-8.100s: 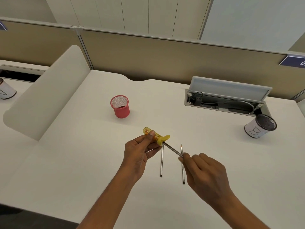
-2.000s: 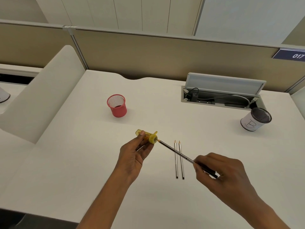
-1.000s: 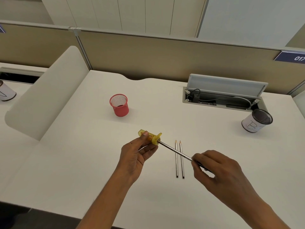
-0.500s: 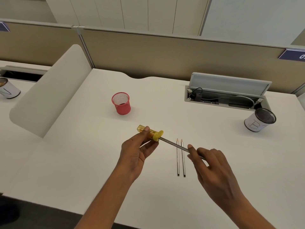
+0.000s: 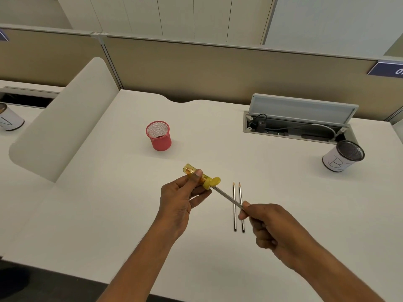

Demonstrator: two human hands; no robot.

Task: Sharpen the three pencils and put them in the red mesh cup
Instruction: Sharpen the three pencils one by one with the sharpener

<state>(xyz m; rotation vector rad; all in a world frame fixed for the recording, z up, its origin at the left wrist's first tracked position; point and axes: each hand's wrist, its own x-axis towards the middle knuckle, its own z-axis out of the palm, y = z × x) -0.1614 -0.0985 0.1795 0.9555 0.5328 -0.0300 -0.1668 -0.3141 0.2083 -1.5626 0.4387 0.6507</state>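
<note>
My left hand [image 5: 181,201] grips a yellow see-through pencil sharpener [image 5: 201,176] above the white desk. A grey pencil [image 5: 226,196] has its tip inside the sharpener's mouth, and my right hand [image 5: 274,227] pinches its rear end between thumb and fingers. Two more pencils [image 5: 238,205] lie side by side on the desk under the held one, points facing away from me. The red mesh cup [image 5: 158,136] stands upright further back and to the left, with no pencil in it.
A white cup with a black mesh top [image 5: 341,156] stands at the right. Behind it an open cable tray [image 5: 294,125] sits in the desk. A white divider panel [image 5: 63,127] bounds the left side. A beige partition runs along the back.
The pencil has gone from just outside the sharpener to inside it. My right hand slid up the shaft toward the sharpener, shortening the visible length. The two lying pencils have not moved.
</note>
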